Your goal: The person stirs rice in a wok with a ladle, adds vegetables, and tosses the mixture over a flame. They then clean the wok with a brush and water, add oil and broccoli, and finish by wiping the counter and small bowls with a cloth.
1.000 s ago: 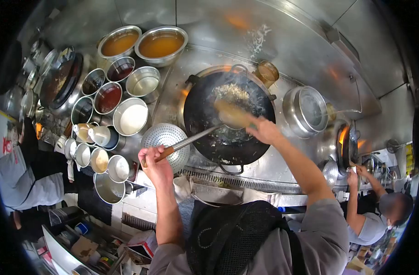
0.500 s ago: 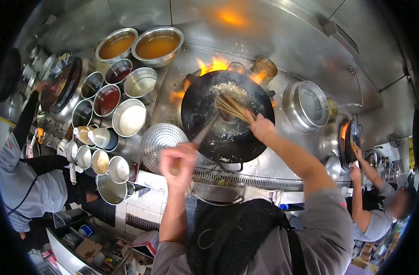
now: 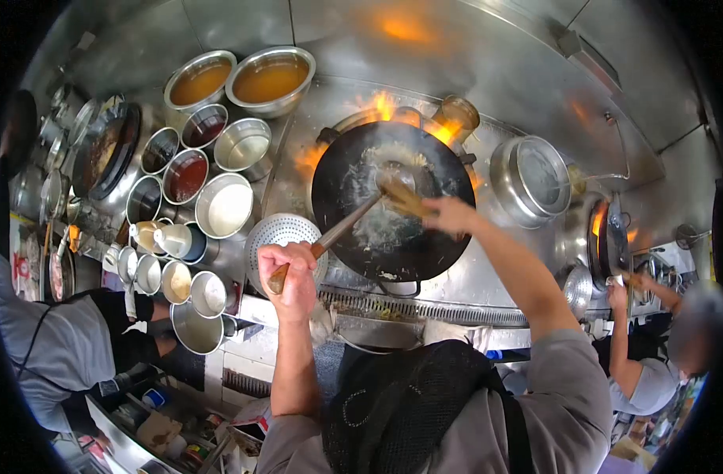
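Note:
A black wok (image 3: 342,225) sits over orange flames, with wet, pale bits inside and steam rising. My left hand (image 3: 289,276) is closed round the wooden handle of a ladle (image 3: 350,221), whose bowl lies in the middle of the wok. In my right hand (image 3: 452,216) is a bamboo brush (image 3: 405,197), its bristles at the ladle's bowl; hand and brush are blurred. A perforated strainer (image 3: 271,237) lies by the wok's left edge, just behind my left hand.
Metal pots of sauces (image 3: 185,175) and two bowls of amber liquid (image 3: 272,79) stand left. A steel pot (image 3: 527,178) is right of the wok. Flames (image 3: 448,130) rise behind it. Co-workers stand at far left (image 3: 69,347) and far right (image 3: 654,383).
My left hand has shifted slightly left, and more of the ladle's handle shows. The brush has tilted and moved slightly right at the ladle's bowl. The co-worker at left has drawn an arm back.

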Available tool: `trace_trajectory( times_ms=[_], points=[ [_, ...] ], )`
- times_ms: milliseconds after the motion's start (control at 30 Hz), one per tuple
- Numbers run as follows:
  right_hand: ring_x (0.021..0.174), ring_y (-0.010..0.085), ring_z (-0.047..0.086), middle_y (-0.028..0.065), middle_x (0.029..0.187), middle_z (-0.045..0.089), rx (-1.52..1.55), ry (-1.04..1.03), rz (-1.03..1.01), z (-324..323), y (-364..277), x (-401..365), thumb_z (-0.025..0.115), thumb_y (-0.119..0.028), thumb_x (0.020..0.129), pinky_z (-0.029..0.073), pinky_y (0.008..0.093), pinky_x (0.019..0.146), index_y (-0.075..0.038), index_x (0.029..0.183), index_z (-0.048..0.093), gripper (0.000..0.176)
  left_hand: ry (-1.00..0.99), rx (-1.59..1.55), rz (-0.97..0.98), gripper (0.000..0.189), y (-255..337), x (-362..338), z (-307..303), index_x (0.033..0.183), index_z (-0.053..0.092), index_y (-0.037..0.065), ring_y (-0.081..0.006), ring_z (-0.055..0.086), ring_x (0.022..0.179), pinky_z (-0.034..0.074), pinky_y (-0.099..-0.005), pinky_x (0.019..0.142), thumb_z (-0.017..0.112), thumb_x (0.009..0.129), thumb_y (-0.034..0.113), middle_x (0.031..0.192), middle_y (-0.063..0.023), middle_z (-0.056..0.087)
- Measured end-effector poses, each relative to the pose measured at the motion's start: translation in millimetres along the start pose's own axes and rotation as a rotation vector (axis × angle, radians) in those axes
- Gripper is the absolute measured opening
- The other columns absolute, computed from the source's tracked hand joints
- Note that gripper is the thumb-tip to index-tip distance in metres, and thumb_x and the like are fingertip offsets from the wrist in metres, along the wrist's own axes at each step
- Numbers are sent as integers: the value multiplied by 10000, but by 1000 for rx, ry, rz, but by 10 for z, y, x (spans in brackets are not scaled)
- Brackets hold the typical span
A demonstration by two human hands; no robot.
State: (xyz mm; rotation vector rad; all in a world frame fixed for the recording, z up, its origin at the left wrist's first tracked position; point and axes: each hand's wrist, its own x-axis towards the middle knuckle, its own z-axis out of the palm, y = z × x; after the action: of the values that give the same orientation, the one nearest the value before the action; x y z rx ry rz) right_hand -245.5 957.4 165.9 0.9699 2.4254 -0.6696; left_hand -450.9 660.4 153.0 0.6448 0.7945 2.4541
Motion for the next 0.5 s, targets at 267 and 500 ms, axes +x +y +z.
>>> trace_trajectory(
  times_ms=[267,500],
  points=[
    [990,419,640,236,1161,602,-321,514,255,-202,1,-139,601,-427,891,516,499,875,-289,1455,365,627,184,2,-77,216,-89,-320,-352,970,454,111,-203,535,821,391,-449,987,649,882,83,774,-29,508],
    [1001,434,632,246,1185,585,-292,235,221,372,54,3,568,-419,919,516,521,861,-253,1457,336,609,-85,817,-451,278,407,-481,-534,1072,520,52,-346,664,975,544,-421,852,680,850,3,1105,-176,653]
  ],
)
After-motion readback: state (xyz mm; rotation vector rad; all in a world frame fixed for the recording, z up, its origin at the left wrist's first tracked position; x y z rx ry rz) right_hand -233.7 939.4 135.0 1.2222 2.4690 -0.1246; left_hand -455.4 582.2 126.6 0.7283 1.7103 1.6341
